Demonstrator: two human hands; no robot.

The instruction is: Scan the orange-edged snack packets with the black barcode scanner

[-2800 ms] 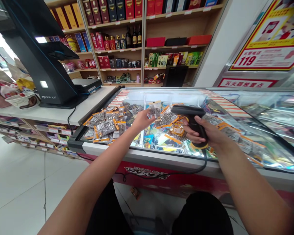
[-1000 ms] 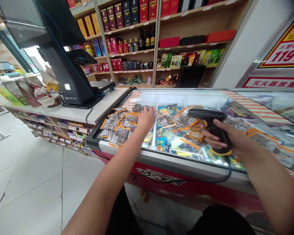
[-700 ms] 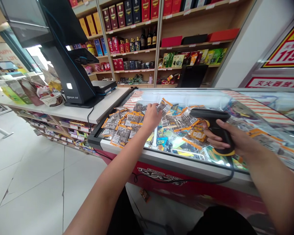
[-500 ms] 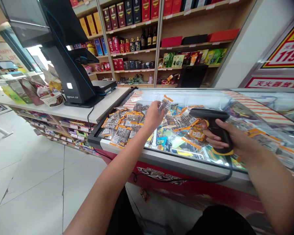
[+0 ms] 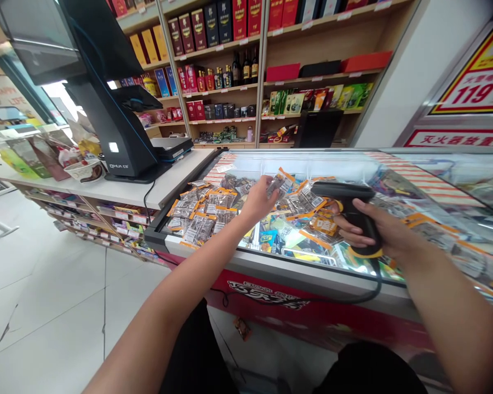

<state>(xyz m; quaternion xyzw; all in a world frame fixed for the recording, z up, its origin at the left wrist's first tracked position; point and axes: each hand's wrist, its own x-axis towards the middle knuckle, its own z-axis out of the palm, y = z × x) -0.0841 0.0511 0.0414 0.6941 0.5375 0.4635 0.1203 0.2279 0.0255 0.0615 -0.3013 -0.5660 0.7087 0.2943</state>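
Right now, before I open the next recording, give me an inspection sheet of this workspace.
Surface: glass-topped display case, red front, packets on the glass.
Job's things: orange-edged packet; black-and-yellow scanner.
Clutter: packet heap at the glass's left, more at centre and right; floor packet below the case.
Grippers (bare hands): left hand pinches the orange-edged packet; right hand grips the scanner's handle.
Cables: scanner cable droops from the handle along the case front, with a small loop; another cord hangs off the counter.
Surroundings: terminal on the counter, stocked shelves behind, 119 sign at right.
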